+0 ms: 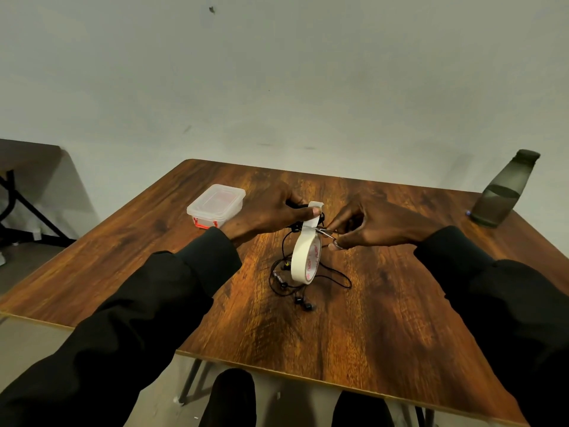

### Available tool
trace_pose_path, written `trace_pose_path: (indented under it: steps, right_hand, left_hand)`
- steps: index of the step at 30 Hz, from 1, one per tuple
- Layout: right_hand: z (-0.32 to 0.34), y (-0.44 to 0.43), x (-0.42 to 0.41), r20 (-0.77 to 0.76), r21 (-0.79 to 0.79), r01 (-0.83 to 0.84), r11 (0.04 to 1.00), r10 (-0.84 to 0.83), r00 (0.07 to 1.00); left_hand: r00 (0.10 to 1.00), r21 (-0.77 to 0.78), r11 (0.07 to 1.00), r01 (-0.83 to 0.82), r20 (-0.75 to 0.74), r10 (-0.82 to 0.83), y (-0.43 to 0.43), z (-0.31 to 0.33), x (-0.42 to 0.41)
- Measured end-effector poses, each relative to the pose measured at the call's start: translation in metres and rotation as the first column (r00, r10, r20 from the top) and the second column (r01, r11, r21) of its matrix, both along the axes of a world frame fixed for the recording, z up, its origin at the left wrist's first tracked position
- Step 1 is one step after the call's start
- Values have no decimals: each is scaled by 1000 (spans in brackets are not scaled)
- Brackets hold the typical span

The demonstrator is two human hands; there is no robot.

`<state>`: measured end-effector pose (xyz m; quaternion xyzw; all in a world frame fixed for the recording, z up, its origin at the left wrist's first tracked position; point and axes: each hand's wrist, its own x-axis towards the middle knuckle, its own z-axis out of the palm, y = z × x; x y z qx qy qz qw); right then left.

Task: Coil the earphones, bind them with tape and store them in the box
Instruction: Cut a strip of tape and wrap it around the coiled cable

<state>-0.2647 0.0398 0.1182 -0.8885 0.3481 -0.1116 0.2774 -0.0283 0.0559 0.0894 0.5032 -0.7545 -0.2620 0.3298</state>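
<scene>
On my feed the left hand [271, 215] was curled round a gathered bunch of the earphones [303, 303] above the middle of the table [338, 349], its thumb pressing the free end of a tape strip [312, 220] against the cable. The rest of the black cable trailed down in loose loops onto the wood, with the two buds lying nearest me. The strip ran down to the tape roll [303, 260], which stood on edge among the loops; I could not tell whether it hung or rested on the table. The right hand [366, 224] gripped the scissors [326, 232], fingers curled through the handles, blades meeting the strip just above the roll. The box [215, 204] sat lidded to the left, beside the left wrist. A dark bottle [505, 189] stood at the far right corner.
</scene>
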Motion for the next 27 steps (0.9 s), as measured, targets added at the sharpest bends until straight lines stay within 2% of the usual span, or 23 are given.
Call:
trace_pose_path:
  steps: [12,27]
  right_hand:
    - [-1,-5,-2,-41,9,-52,999,53,998]
    - [0,-7,3,16,52,-82,995,81,997]
  left_hand:
    - [999,37,999,15,-34,-14,0,-3,5]
    - [996,68,997,28,-84,-22,2,0,1]
